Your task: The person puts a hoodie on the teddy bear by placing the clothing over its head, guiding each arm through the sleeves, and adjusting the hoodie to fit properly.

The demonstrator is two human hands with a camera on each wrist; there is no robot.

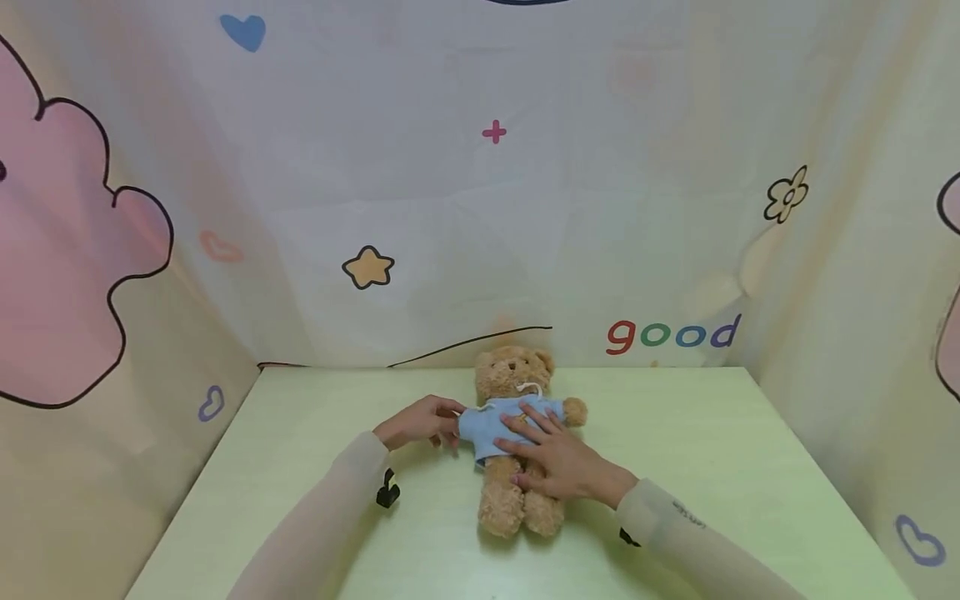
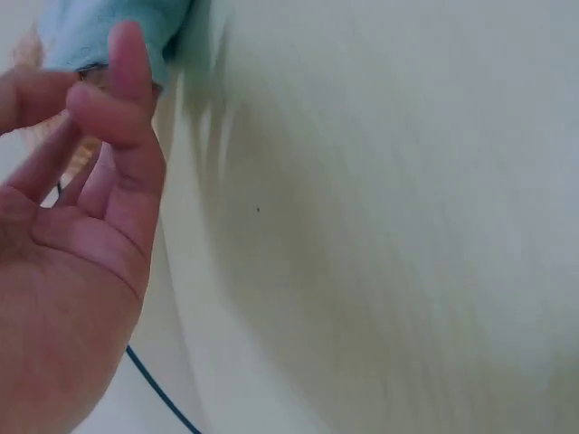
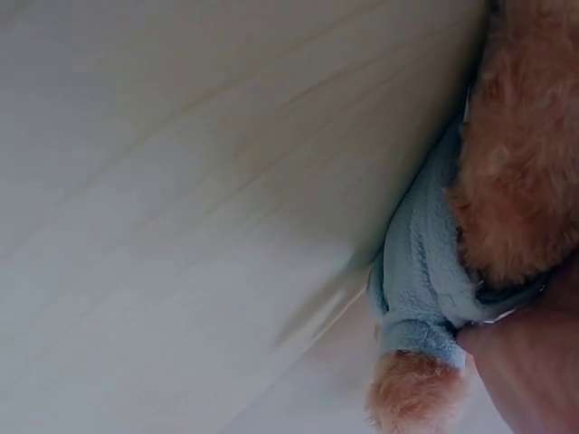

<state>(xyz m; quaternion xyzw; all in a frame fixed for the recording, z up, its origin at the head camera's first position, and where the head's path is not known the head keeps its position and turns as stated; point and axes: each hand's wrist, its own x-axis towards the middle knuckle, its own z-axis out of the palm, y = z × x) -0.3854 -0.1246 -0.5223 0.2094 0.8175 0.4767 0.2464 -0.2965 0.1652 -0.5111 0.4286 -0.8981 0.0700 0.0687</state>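
A light-brown plush teddy bear (image 1: pixel 501 492) in a pale blue hooded shirt (image 1: pixel 491 429) lies on its back, head toward the far edge. At the bear's arm on the left side of the head view, my left hand (image 1: pixel 426 421) pinches the sleeve end (image 2: pixel 118 36) between thumb and bent fingers. The paw on that side is mostly hidden by the fingers. My right hand (image 1: pixel 566 467) rests on the shirt front and upper leg with its fingers spread. In the right wrist view, the other sleeve (image 3: pixel 421 336) ends in a bare furry paw (image 3: pixel 416 393).
The bear lies on a pale green tabletop (image 1: pixel 675 450). Behind and beside the table hangs a printed cloth (image 1: pixel 450 192) with hearts, a star and the word good. A dark cord (image 2: pixel 163 393) runs beyond the table in the left wrist view.
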